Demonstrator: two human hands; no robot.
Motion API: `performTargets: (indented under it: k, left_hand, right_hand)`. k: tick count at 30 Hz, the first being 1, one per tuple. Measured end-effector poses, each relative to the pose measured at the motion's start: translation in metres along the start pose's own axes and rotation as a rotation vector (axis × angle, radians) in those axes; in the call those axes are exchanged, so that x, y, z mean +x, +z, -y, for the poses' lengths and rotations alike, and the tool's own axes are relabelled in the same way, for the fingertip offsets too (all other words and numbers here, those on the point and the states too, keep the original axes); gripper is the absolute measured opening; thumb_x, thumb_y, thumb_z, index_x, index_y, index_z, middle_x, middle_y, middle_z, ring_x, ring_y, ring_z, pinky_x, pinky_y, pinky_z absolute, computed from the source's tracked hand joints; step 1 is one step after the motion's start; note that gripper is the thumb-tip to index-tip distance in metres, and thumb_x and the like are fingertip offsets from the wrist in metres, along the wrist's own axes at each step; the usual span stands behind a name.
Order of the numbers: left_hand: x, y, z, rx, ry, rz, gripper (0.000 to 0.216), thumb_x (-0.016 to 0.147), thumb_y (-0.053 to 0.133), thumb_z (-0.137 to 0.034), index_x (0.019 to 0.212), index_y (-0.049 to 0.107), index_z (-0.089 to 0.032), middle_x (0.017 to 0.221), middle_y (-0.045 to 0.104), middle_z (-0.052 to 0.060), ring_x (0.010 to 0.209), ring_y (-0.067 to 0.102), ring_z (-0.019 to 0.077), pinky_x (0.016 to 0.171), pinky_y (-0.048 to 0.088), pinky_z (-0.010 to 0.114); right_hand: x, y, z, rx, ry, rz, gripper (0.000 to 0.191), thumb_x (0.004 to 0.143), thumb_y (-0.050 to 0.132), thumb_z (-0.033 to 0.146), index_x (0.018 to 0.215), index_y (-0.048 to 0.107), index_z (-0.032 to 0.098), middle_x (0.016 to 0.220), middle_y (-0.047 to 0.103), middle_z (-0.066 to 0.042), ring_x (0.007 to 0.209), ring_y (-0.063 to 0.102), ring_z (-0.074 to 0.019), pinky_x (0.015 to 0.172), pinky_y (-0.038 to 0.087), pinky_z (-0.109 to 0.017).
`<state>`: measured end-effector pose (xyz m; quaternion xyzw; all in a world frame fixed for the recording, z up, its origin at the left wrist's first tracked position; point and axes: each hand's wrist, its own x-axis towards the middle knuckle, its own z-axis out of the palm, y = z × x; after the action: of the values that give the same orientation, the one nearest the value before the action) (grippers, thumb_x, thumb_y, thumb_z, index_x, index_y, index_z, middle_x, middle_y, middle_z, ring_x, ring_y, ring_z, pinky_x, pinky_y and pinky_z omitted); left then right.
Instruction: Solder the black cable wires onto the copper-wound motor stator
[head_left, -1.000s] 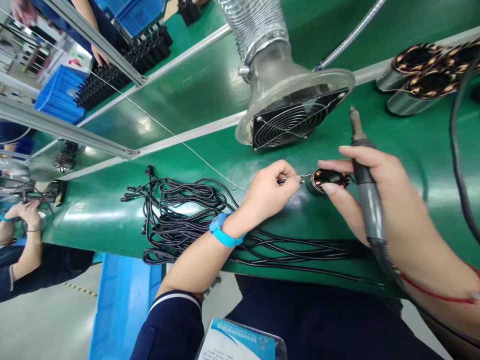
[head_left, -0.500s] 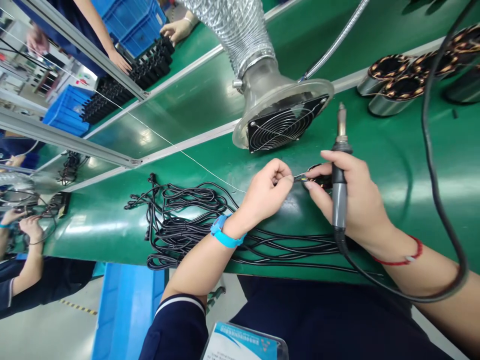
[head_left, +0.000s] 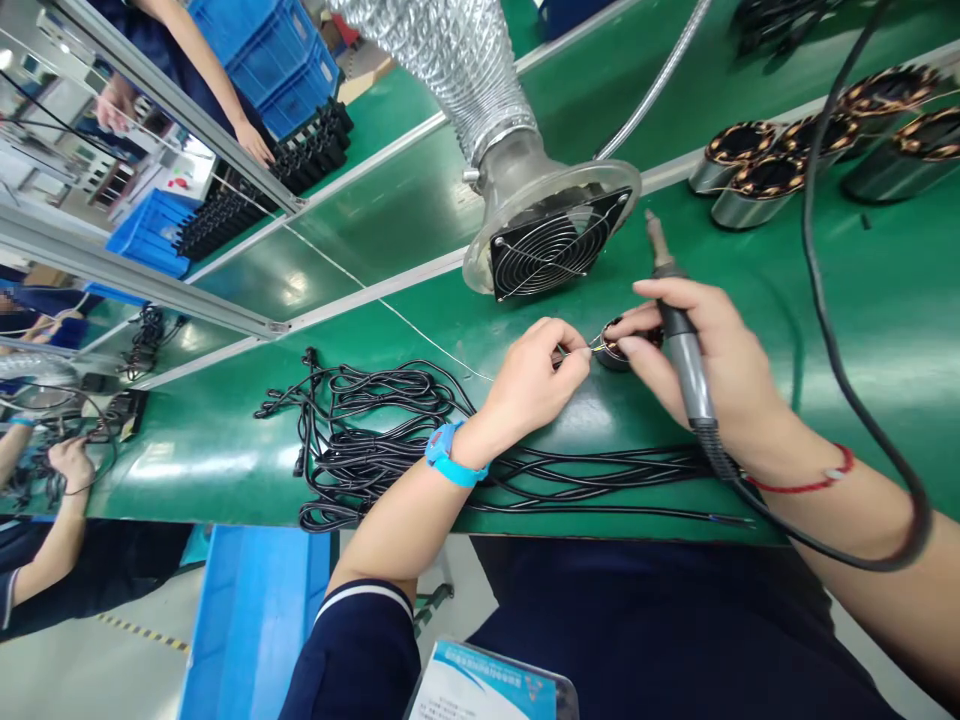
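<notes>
My left hand [head_left: 538,372] is closed, its thumb and fingertips pinching thin wires [head_left: 598,348], one of them yellowish. These reach to a small round stator [head_left: 616,358], partly hidden behind my right fingers. A soldering iron [head_left: 686,365] lies in my right hand [head_left: 724,360], its tip pointing up and away from the wires. The thumb and fingertips of that hand are at the stator's near side. Beneath and beside my left forearm lies a bundle of black power cables [head_left: 375,430], some running right under my wrists.
A fume extractor hood [head_left: 562,240] with a fan grille hangs just beyond my hands. Several wound stators [head_left: 757,200] stand at the back right. The iron's cord [head_left: 817,270] loops over my right forearm. A blue bin [head_left: 247,610] is below the bench edge; co-workers sit left and opposite.
The soldering iron has tilted, its tip swinging left. My right fingers have shifted slightly, showing more of the stator. A co-worker's hand by the far blue crates has gone from view.
</notes>
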<state>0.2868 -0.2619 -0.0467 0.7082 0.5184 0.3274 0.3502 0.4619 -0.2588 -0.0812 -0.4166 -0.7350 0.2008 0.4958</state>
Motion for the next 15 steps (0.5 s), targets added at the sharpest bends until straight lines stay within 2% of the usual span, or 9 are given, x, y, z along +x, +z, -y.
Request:
performTargets:
  k: [4, 7, 9, 11, 13, 15]
  left_hand:
    - [-0.001, 0.007, 0.0, -0.026, -0.073, 0.016, 0.013, 0.081, 0.053, -0.011, 0.071, 0.049, -0.017, 0.073, 0.053, -0.001, 0.075, 0.049, 0.0103, 0.069, 0.039, 0.024]
    - [-0.003, 0.01, -0.001, -0.054, -0.086, 0.019, 0.012, 0.081, 0.053, -0.011, 0.071, 0.049, -0.017, 0.072, 0.052, -0.002, 0.074, 0.048, 0.0102, 0.069, 0.038, 0.025]
    - [-0.004, 0.012, -0.001, -0.079, -0.094, 0.011, 0.012, 0.082, 0.053, -0.012, 0.072, 0.049, -0.017, 0.072, 0.051, -0.002, 0.073, 0.047, 0.01, 0.068, 0.038, 0.025]
    - [-0.004, 0.014, -0.002, -0.084, -0.093, -0.001, 0.012, 0.082, 0.053, -0.012, 0.072, 0.048, -0.017, 0.071, 0.051, -0.002, 0.072, 0.047, 0.0098, 0.068, 0.038, 0.025]
    - [-0.005, 0.015, -0.002, -0.076, -0.092, -0.009, 0.013, 0.081, 0.053, -0.012, 0.071, 0.047, -0.017, 0.071, 0.05, -0.002, 0.071, 0.046, 0.0095, 0.067, 0.037, 0.025]
    - [-0.005, 0.017, -0.002, -0.064, -0.1, -0.013, 0.014, 0.081, 0.053, -0.012, 0.07, 0.046, -0.018, 0.07, 0.05, -0.002, 0.07, 0.046, 0.0093, 0.066, 0.037, 0.025]
  right_hand:
    - [-0.005, -0.025, 0.013, -0.175, 0.059, -0.037, 0.039, 0.093, 0.056, 0.032, 0.132, 0.053, 0.025, 0.107, 0.069, -0.004, 0.095, 0.067, -0.014, 0.083, 0.055, -0.027]
    - [-0.015, -0.038, 0.018, -0.203, 0.121, -0.098, 0.033, 0.091, 0.059, 0.038, 0.12, 0.062, 0.022, 0.112, 0.067, -0.008, 0.093, 0.068, -0.0187, 0.081, 0.055, -0.033]
    - [-0.025, -0.042, 0.015, -0.186, 0.108, -0.171, 0.028, 0.087, 0.063, 0.039, 0.107, 0.066, 0.02, 0.098, 0.07, -0.009, 0.078, 0.067, -0.0177, 0.068, 0.053, -0.032]
    - [-0.036, -0.043, 0.009, -0.156, 0.074, -0.242, 0.024, 0.084, 0.064, 0.042, 0.094, 0.066, 0.02, 0.082, 0.068, -0.007, 0.062, 0.063, -0.0141, 0.053, 0.046, -0.028]
    - [-0.046, -0.043, 0.004, -0.122, 0.096, -0.238, 0.026, 0.085, 0.062, 0.046, 0.085, 0.065, 0.02, 0.07, 0.064, -0.004, 0.051, 0.056, -0.0109, 0.044, 0.039, -0.026]
    - [-0.054, -0.042, 0.001, -0.126, 0.155, -0.178, 0.031, 0.086, 0.059, 0.051, 0.082, 0.066, 0.021, 0.063, 0.061, -0.003, 0.045, 0.051, -0.0091, 0.041, 0.037, -0.026]
